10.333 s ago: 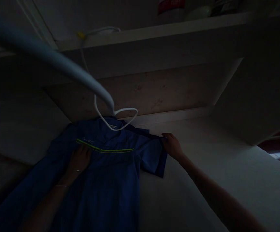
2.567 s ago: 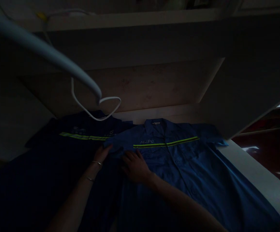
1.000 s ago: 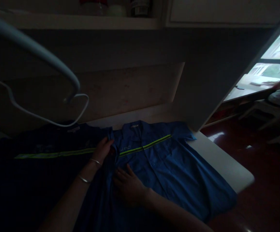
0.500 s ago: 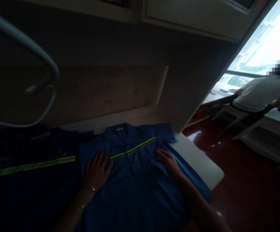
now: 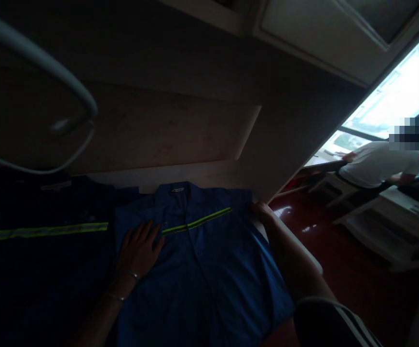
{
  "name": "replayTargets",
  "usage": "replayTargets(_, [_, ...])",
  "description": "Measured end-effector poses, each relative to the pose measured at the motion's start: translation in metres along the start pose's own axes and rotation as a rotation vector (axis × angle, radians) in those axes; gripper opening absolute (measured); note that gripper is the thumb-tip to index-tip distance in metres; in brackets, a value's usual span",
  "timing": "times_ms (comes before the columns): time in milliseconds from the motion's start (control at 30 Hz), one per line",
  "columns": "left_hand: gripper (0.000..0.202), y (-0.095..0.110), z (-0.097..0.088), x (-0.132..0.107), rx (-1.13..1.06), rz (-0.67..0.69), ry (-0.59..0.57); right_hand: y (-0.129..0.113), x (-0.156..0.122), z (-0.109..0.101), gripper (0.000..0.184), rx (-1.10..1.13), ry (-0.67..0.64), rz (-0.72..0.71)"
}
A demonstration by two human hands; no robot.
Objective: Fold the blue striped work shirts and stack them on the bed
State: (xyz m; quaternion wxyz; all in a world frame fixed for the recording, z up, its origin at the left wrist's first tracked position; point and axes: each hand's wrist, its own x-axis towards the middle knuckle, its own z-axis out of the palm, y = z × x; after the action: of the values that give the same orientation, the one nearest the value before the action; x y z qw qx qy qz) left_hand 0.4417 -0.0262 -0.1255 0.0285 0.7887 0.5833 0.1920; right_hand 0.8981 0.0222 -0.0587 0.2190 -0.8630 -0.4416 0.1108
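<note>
A blue work shirt (image 5: 209, 260) with a yellow-green reflective stripe lies front up on a white table. My left hand (image 5: 139, 248) rests flat on its chest left of the stripe, fingers spread, bracelets on the wrist. My right hand (image 5: 262, 212) is at the shirt's right shoulder by the table's edge; its fingers seem curled on the sleeve fabric, dim and partly hidden. A darker shirt (image 5: 39, 241) with the same kind of stripe lies to the left, overlapped by the blue one.
A pale curved tube and white cord (image 5: 50, 120) hang at upper left. A wall panel (image 5: 158, 130) and cabinets stand behind the table. At right lie dark red floor (image 5: 339, 260), a bright window, and another person (image 5: 379, 164) seated at a desk.
My right hand has slid from the shirt's chest out to its right shoulder at the table edge. The left hand stays flat on the chest. The view has tilted slightly.
</note>
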Motion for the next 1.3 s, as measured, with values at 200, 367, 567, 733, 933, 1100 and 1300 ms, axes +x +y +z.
replayTargets(200, [0.051,0.001,0.002,0.0,-0.04,-0.016,0.017,-0.022,0.015,-0.007,0.037,-0.098,-0.013,0.017])
replayTargets(367, [0.052,0.003,-0.002,0.0,-0.008,-0.008,0.003,-0.05,-0.015,-0.009,0.039,-0.164,0.03,-0.271])
replayTargets(567, [0.051,0.003,-0.002,0.001,-0.013,-0.017,-0.002,-0.072,-0.096,0.013,0.042,-0.201,-0.244,-0.898])
replayTargets(733, [0.052,0.006,-0.006,0.0,0.06,0.01,-0.014,-0.083,-0.091,0.028,0.046,0.029,-0.028,-0.738])
replayTargets(933, [0.052,0.009,-0.015,0.0,0.127,0.045,-0.011,-0.082,-0.065,0.082,0.057,-0.394,-0.228,-0.639])
replayTargets(1100, [0.051,0.008,-0.017,-0.004,0.103,0.067,-0.028,-0.084,-0.064,0.102,0.06,-0.469,-0.297,-0.473])
replayTargets(1300, [0.05,0.014,-0.026,0.001,0.043,0.016,-0.082,-0.093,-0.059,0.09,0.058,-0.263,-0.295,-0.421])
